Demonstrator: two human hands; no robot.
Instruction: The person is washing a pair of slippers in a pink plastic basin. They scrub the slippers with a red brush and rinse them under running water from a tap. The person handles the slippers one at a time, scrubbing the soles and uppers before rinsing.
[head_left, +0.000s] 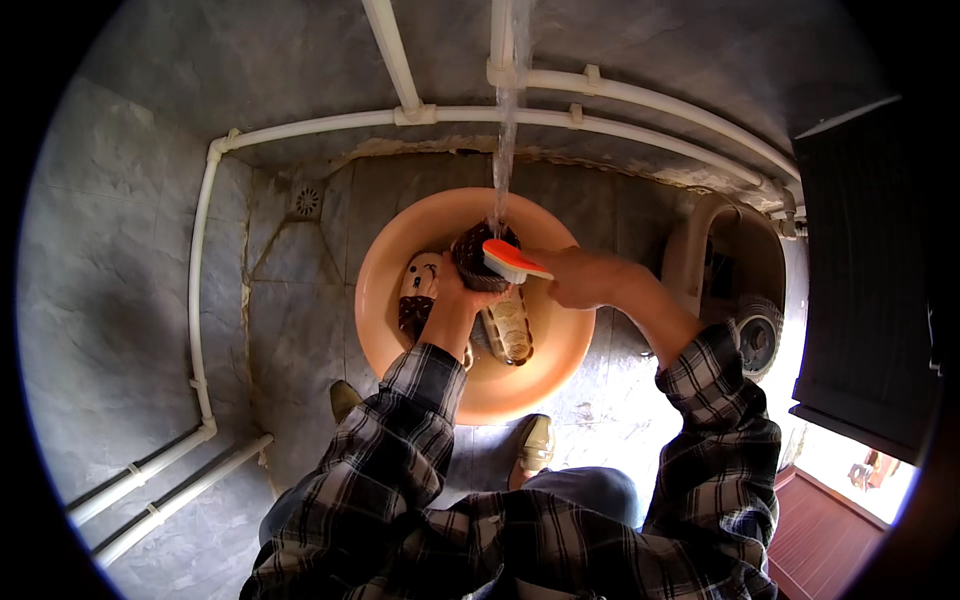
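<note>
My left hand (455, 294) grips a dark patterned slipper (471, 259) over an orange plastic basin (480, 411). In my right hand (581, 277) is a scrubbing brush (517, 260) with an orange back and pale bristles, held against or close beside the slipper. A stream of water (504, 150) falls onto the slipper from above. Below it a pale patterned sole (508, 330) shows in the basin; whether it belongs to the held slipper I cannot tell. Another slipper (421, 277), white with a dark dotted part, lies at the basin's left, partly behind my left wrist.
White pipes (465, 114) run along the walls. A floor drain (307, 201) sits in the back left corner. To the right stand a pale plastic container (686, 255) and a round ribbed object (757, 337). A dark panel (862, 285) is at the far right. My shoes flank the basin's near side.
</note>
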